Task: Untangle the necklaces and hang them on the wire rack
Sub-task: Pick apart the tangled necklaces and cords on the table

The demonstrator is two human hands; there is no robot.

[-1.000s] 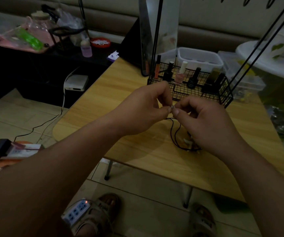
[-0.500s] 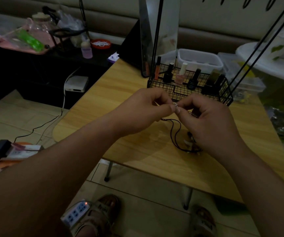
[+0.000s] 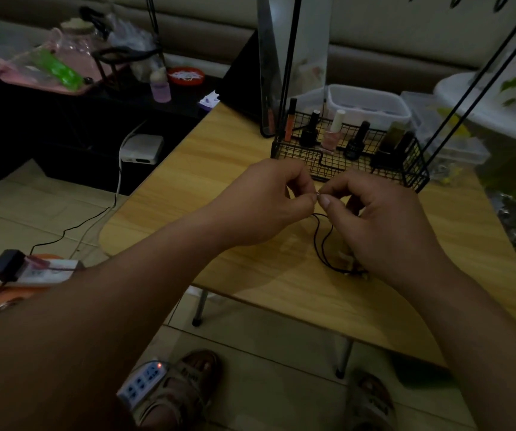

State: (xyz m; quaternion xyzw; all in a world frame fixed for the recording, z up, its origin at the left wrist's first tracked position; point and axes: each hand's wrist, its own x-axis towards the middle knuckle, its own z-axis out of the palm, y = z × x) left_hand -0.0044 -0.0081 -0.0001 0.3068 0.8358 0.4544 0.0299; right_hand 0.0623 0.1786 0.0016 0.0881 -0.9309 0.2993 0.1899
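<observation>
A black cord necklace (image 3: pixel 321 241) hangs in a loop from my fingertips down to the wooden table (image 3: pixel 188 194), where its pale pendant end lies half hidden under my right wrist. My left hand (image 3: pixel 269 197) and my right hand (image 3: pixel 374 219) meet above the table, both pinching the small silver clasp (image 3: pixel 318 193) at the cord's top. The black wire rack (image 3: pixel 353 160) stands just behind my hands, its thin uprights rising out of view.
Several nail polish bottles (image 3: pixel 332 132) stand in the rack's basket. A mirror (image 3: pixel 276 63) and clear plastic boxes (image 3: pixel 368 104) sit behind it. Power strips (image 3: pixel 141 384) and cables lie on the tiled floor near my sandalled feet.
Both hands have stayed together at the clasp, with small shifts of the fingers. The cord loop hangs much as before.
</observation>
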